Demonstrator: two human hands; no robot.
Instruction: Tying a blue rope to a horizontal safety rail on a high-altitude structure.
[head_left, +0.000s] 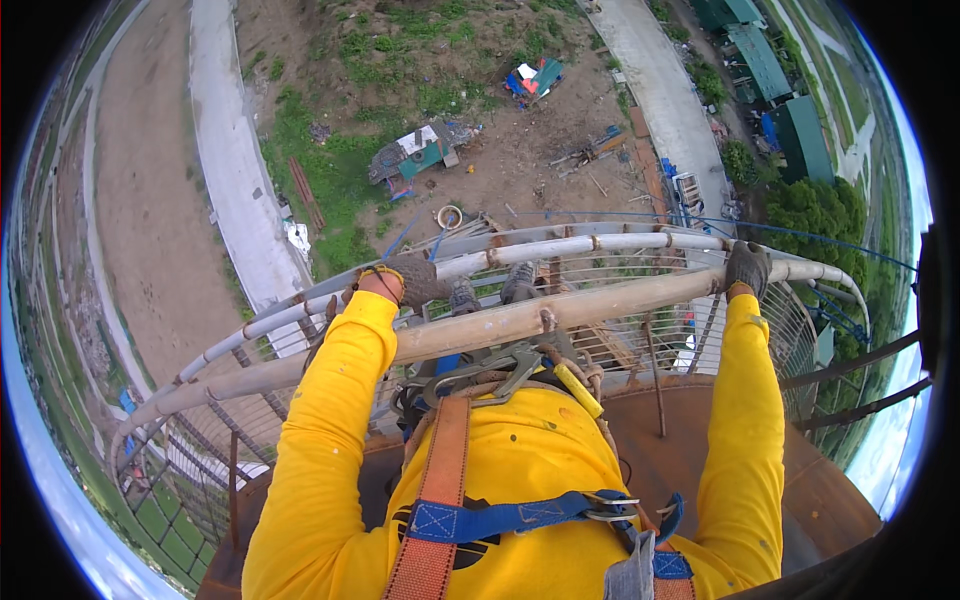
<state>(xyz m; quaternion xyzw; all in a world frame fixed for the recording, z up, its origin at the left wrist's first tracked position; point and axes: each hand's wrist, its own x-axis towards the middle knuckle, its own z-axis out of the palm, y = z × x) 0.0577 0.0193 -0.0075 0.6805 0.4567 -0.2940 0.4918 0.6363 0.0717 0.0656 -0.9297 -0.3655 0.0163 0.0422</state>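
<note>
Both my hands wear dark grey gloves and are on a curved metal guardrail high above the ground. My left hand [412, 277] is closed over the guardrail's outer pipe [570, 246], with its fingertips partly hidden. My right hand [748, 267] wraps round the inner pipe [560, 314] near its right end. Over my yellow sleeves and shirt runs a safety harness with an orange strap [437, 500] and a blue chest strap [530, 512]. Metal hooks [500, 378] and a yellow cylindrical piece [578, 389] hang at my waist. My grey shoes [519, 284] show beyond the inner pipe.
Under me lies a rusty brown metal surface [680, 410], beside a barred grating [600, 345]. Blue rope [840, 240] stretches off to the right. Far below are concrete roads [225, 150], dirt, grass, a makeshift shelter [425, 150] and green-roofed buildings [800, 135].
</note>
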